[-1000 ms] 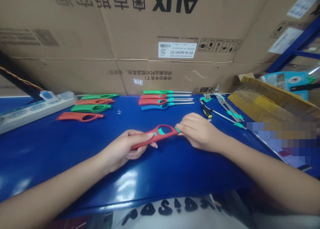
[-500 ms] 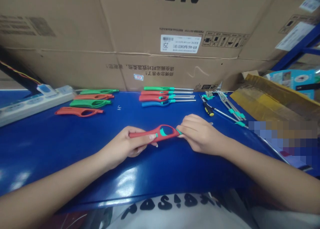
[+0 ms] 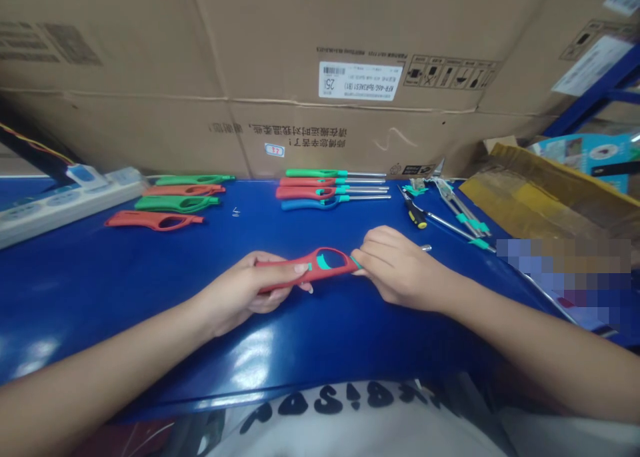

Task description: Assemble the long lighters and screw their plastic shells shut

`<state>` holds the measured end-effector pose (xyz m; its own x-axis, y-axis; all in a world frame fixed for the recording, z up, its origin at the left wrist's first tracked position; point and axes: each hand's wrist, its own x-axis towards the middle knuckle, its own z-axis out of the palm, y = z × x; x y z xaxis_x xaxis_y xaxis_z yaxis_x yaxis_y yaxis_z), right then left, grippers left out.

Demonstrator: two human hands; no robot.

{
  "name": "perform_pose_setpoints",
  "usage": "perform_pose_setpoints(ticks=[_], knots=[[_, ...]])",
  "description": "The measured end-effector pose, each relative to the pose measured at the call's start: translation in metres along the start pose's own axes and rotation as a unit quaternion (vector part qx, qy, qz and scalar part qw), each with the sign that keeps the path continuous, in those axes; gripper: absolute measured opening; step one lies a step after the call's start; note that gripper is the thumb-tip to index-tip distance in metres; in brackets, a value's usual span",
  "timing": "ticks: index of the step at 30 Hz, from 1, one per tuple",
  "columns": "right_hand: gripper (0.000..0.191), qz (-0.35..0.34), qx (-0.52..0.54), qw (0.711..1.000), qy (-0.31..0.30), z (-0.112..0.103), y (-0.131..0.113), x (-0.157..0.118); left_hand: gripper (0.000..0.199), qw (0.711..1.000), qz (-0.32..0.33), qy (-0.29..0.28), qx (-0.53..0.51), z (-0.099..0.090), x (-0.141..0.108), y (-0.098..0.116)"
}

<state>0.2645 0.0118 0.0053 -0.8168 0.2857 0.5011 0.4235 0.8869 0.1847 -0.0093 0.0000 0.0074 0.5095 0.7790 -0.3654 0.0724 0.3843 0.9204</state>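
Observation:
My left hand [image 3: 270, 284] is wrapped round the handle of a red lighter [image 3: 327, 265] with a green trigger, its thumb lying on top. At the lighter's right end, my right hand [image 3: 390, 264] pinches the green collar [image 3: 356, 262]. A metal tip [image 3: 426, 248] shows just beyond my right hand; the part between is hidden. Behind them lie several lighters with metal rods [image 3: 333, 192], in green, red and blue. Red and green handle shells [image 3: 173, 206] lie in a stack to the left, without rods.
A white power strip [image 3: 75, 200] lies at the far left. A large cardboard box [image 3: 280, 64] stands along the back. At right are a black and yellow screwdriver [image 3: 415, 214], rods with green collars [image 3: 465, 214] and a taped carton [image 3: 545, 190]. Tiny pieces [image 3: 236, 212] lie mid-table.
The view has shifted slightly. More of the metal tip shows beyond my right hand. Both hands keep their hold on the lighter.

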Motion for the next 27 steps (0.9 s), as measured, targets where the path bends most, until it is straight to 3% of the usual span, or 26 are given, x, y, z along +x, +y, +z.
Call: perform_pose_setpoints(ticks=[2,7,12,15,20,24,27], knots=[[0.019,0.01,0.026,1.0,-0.014,0.001,0.0,-0.001,0.039,0.992,0.063,0.023,0.107,-0.004,0.0,-0.001],[0.017,0.004,0.021,1.0,-0.002,0.002,0.001,-0.001,0.034,0.929,0.187,0.027,0.319,-0.016,0.005,-0.004],[0.021,0.044,-0.01,0.999,-0.029,-0.003,0.009,0.001,0.026,0.84,0.287,0.005,0.46,-0.021,0.012,0.002],[0.021,0.065,0.009,0.996,-0.052,-0.005,0.019,-0.001,0.03,0.809,0.279,-0.001,0.517,-0.021,0.011,0.005],[0.022,0.097,0.059,0.986,-0.12,-0.001,0.031,-0.009,0.035,0.76,0.261,0.042,0.594,-0.021,0.012,0.003],[0.027,0.155,0.066,0.966,-0.195,-0.002,0.032,-0.006,0.035,0.745,0.241,0.064,0.618,-0.022,0.015,-0.002],[0.041,0.249,0.062,0.941,-0.221,-0.008,0.035,-0.002,0.035,0.748,0.217,0.087,0.621,-0.023,0.014,-0.002]])
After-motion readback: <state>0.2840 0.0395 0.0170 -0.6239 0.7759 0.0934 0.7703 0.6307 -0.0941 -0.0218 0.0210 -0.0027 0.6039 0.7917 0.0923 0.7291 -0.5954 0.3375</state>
